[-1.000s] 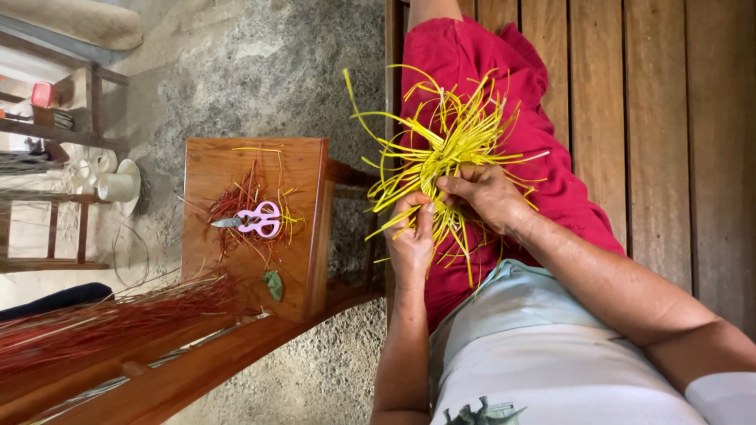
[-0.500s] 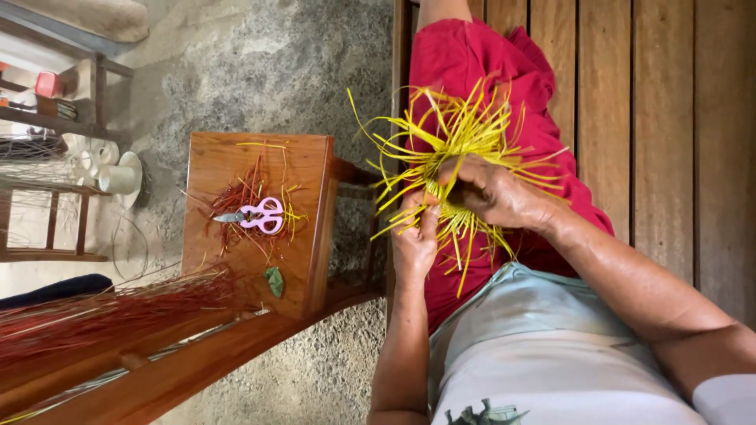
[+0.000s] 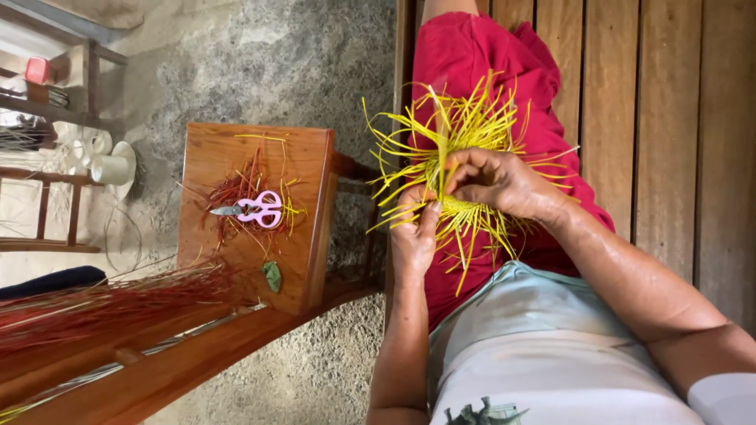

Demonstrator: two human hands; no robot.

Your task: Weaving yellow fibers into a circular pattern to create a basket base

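While both hands, left hand point(image 3: 413, 236) and right hand point(image 3: 496, 181), pinch one yellow weave point(image 3: 465, 134) (grips clamped), one scissors point(image 3: 253, 209) lies apart.

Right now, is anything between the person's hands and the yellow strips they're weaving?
Nothing visible is. Both the left hand and the right hand already grip the yellow strips directly, over the red-clothed lap. The pink scissors lie apart on the wooden stool.
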